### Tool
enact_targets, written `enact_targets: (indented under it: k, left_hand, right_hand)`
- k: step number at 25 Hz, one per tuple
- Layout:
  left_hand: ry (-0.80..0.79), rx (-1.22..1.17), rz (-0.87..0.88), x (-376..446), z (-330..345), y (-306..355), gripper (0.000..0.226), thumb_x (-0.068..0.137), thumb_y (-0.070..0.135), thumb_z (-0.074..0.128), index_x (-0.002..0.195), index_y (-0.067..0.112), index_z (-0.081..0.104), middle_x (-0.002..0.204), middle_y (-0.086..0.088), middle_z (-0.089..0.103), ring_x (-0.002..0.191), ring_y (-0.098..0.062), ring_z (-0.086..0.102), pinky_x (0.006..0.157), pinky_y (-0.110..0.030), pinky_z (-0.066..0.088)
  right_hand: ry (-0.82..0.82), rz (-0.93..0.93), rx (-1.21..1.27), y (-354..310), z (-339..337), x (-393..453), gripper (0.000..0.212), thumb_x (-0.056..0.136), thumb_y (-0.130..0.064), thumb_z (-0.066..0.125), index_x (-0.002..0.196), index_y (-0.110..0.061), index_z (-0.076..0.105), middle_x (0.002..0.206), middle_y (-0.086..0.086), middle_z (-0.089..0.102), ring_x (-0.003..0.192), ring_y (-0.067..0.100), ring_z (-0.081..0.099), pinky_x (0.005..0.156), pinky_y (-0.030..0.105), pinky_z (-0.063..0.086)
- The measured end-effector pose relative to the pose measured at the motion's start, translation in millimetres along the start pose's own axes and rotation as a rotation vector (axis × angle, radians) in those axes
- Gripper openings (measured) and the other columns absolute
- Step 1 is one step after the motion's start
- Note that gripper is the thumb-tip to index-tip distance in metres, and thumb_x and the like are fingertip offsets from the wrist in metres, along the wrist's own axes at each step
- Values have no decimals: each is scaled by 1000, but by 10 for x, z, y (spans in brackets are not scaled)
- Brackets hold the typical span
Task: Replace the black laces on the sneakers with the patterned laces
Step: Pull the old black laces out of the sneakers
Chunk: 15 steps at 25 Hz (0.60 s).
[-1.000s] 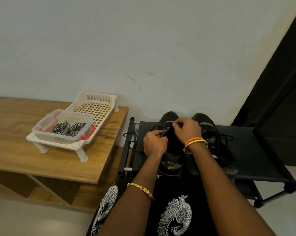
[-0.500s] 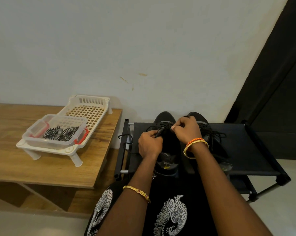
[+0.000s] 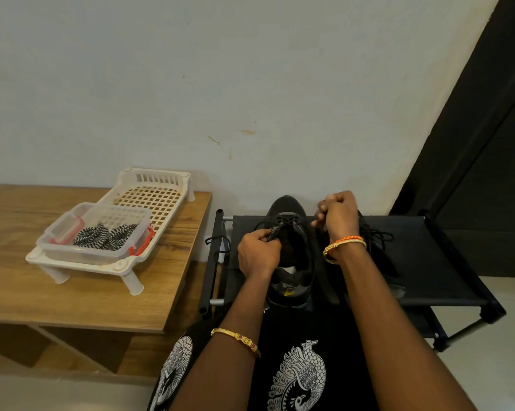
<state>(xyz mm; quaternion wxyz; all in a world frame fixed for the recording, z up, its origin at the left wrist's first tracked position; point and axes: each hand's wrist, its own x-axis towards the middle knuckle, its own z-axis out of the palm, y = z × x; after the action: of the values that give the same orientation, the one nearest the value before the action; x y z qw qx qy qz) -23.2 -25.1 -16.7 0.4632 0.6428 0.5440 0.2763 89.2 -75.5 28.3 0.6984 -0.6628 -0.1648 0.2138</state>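
While the person bent over the black rack (image 3: 446,262), both hands worked at the nearer black sneaker (image 3: 292,232), which stood toe to the wall on the rack's top shelf. And the left hand (image 3: 257,253) was curled tight at the shoe's left side, thumb and fingers pinching one end of the black lace (image 3: 275,229) just by the eyelets. Over on the other side, the right hand (image 3: 337,215) was raised above the shoe's right edge, closed into a fist on the other run of lace, pulled taut. The second sneaker (image 3: 377,241) sat just beside, partly hidden behind that wrist, its laces loose. Well apart to the left, the patterned laces (image 3: 105,237) lay heaped in a clear tub (image 3: 72,250) on a white basket tray (image 3: 161,185) upon the wooden table (image 3: 87,298).
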Motion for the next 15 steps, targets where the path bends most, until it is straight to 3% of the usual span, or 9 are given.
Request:
enact_targets:
  k: [3, 6, 8, 10, 13, 15]
  left_hand:
    - [-11, 90, 19, -12, -11, 50, 32, 84, 14, 63, 112, 27, 70, 98, 1, 71, 88, -17, 62, 63, -25, 44]
    - [-42, 250, 140, 30, -21, 141, 35, 82, 18, 66, 117, 23, 65, 102, 0, 68, 95, -20, 61, 68, -31, 49]
    - [-37, 335, 268, 92, -23, 194, 46, 81, 24, 68, 126, 23, 57, 112, -2, 61, 106, -22, 56, 82, -39, 51]
    - [-81, 435, 387, 149, -5, 244, 47, 84, 26, 66, 129, 27, 55, 120, -4, 53, 117, -23, 45, 93, -41, 47]
    - [-149, 590, 470, 229, 32, 280, 33, 89, 26, 62, 122, 30, 62, 124, -5, 51, 120, -26, 39, 95, -40, 40]
    - [-148, 647, 478, 267, 61, 302, 27, 90, 24, 60, 116, 27, 65, 123, -6, 51, 119, -27, 40, 95, -41, 38]
  right_hand:
    - [61, -146, -253, 8, -136, 119, 19, 96, -11, 43, 77, -18, 42, 78, 6, 57, 61, 14, 49, 61, 31, 45]
    - [-95, -112, -595, 18, -149, 260, 9, 95, -18, 49, 97, -12, 55, 92, 8, 60, 82, 24, 56, 70, 25, 38]
    - [-288, -50, -806, 31, -148, 334, 29, 93, -23, 53, 121, -19, 55, 108, 11, 58, 105, 30, 56, 87, 31, 44]
    - [-244, -61, -919, 34, -158, 363, 46, 92, -22, 54, 136, -27, 45, 123, 15, 55, 117, 34, 51, 102, 44, 41]
    - [12, -176, -926, -35, -219, 292, 50, 89, -16, 52, 138, -21, 43, 116, 18, 57, 108, 36, 54, 96, 43, 46]
    - [-69, -229, -906, -60, -235, 221, 45, 83, -19, 58, 127, -17, 49, 112, 14, 55, 101, 31, 56, 90, 40, 49]
